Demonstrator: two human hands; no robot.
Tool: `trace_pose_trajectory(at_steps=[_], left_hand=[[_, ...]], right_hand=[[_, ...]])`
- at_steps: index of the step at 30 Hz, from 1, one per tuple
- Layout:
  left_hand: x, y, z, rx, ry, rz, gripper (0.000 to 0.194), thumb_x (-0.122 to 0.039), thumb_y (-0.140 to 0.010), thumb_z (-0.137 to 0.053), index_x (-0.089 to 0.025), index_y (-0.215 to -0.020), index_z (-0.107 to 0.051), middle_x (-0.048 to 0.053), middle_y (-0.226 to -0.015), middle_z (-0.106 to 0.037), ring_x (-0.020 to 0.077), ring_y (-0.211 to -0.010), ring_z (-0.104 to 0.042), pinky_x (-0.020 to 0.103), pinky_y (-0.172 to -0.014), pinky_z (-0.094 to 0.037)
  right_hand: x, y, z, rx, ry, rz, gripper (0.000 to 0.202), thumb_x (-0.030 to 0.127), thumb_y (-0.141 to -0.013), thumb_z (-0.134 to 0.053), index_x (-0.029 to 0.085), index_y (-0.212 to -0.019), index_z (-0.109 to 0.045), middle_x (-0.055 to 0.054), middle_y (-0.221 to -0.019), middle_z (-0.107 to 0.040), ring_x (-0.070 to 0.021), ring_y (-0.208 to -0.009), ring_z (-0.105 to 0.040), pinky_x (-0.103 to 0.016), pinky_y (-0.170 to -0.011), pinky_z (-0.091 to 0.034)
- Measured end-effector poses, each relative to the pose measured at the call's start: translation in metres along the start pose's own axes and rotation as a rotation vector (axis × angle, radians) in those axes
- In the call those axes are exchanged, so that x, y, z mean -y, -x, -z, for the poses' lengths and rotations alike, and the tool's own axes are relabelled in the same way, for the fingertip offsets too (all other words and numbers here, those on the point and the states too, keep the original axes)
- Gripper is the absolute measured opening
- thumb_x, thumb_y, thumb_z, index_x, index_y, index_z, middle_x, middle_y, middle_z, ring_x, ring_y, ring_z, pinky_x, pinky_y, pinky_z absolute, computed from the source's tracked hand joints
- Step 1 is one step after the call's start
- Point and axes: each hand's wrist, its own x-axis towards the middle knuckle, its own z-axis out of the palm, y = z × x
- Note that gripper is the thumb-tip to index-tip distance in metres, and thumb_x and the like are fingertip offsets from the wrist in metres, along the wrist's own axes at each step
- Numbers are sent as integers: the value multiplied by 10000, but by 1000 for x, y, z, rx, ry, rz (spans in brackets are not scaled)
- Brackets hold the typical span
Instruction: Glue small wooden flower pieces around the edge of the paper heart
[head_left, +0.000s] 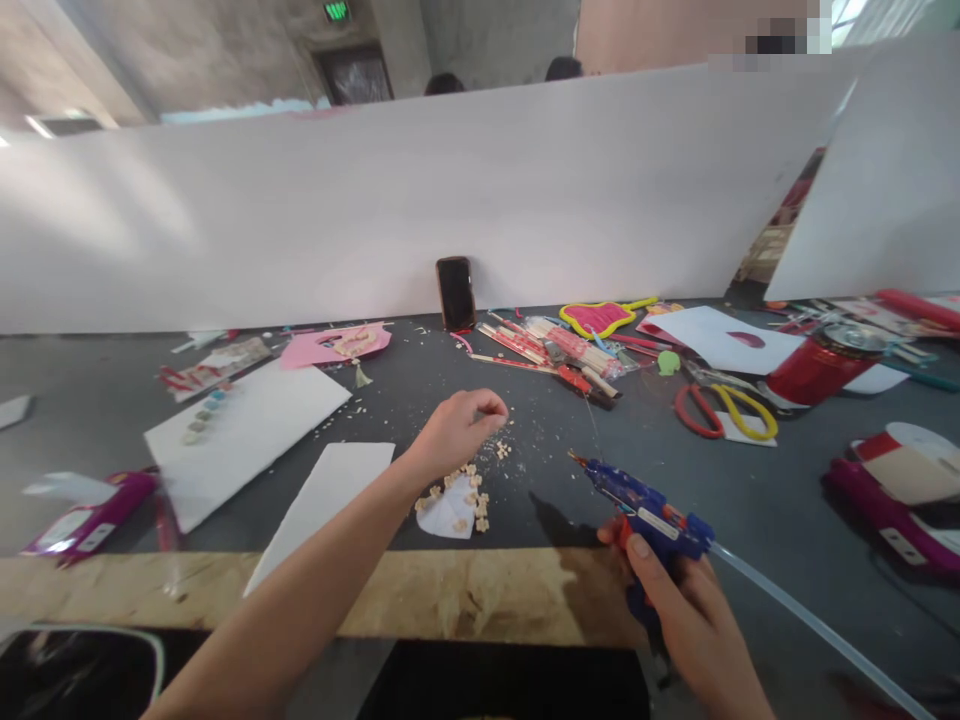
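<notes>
My right hand (pixel 686 600) is wrapped round a blue hot glue gun (pixel 652 512), whose nozzle points up and left over the dark table. A long clear glue stick (pixel 814 620) runs out of its back end. My left hand (pixel 457 432) hovers above the table with thumb and fingertips curled together; whether something small is between them I cannot make out. Just below it lies a white cut-out piece (pixel 444 512), edged with small pale flower-shaped bits (pixel 481 508). A few more flower bits (pixel 502 450) lie on the table near my left fingertips.
White boards (pixel 247 440) lie to the left. A phone (pixel 455 293) leans on the white partition (pixel 360 210). Red-and-yellow scissors (pixel 724 412), a red can (pixel 821 365), bundled red and white sticks (pixel 566 345) and a purple tape dispenser (pixel 892 520) sit to the right.
</notes>
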Motion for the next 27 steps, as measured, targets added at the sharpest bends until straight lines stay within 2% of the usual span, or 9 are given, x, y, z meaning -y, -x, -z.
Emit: trace_pose_trajectory(at_steps=[3,6,10,14,19,27], left_hand=[[-9,34,-3,-75,534,174,115,-307,-803,-584,-193,-811,-598,-16,-722,-582,116,-650,-493,234,-623,-364],[-15,61,-18,-92,980,297,159,-307,-756,-667,-169,-783,-596,-15,-709,-566,95,-657,-492,213,-633,-372],[-18,79,-34,-62,1330,452,209,-308,-725,-723,-148,-772,-596,7,-760,-573,88,-675,-510,222,-661,-416],[-21,82,-40,-75,1460,484,198,-277,-717,-743,-148,-773,-602,10,-768,-553,98,-722,-502,224,-658,-439],[-24,82,-42,-90,1511,508,209,-275,-694,-765,-145,-762,-617,14,-749,-557,104,-724,-506,211,-615,-433],[-26,83,-43,-137,1511,515,214,-272,-672,-783,-142,-760,-638,12,-737,-569,103,-717,-524,211,-612,-433]], right_hand=[[4,8,-11,100,-150,-67,376,531,-835,-527,203,-895,-700,-69,-924,-701,-212,-878,-643,-280,-778,-517],[4,10,-21,241,-243,13,408,525,-884,-441,193,-965,-664,-83,-905,-687,-222,-862,-634,-315,-789,-511],[-2,8,-26,346,-241,133,431,525,-909,-377,194,-1019,-632,-83,-829,-666,-233,-824,-620,-362,-803,-503],[-6,8,-24,349,-237,176,426,524,-907,-376,199,-1026,-625,-64,-706,-634,-238,-750,-612,-382,-764,-508],[-5,9,-23,375,-228,199,366,464,-919,-381,211,-1064,-604,-63,-741,-638,-208,-663,-599,-339,-667,-522],[-1,8,-26,450,-250,226,386,463,-935,-334,202,-1097,-568,-54,-699,-611,-197,-627,-581,-338,-631,-519]])
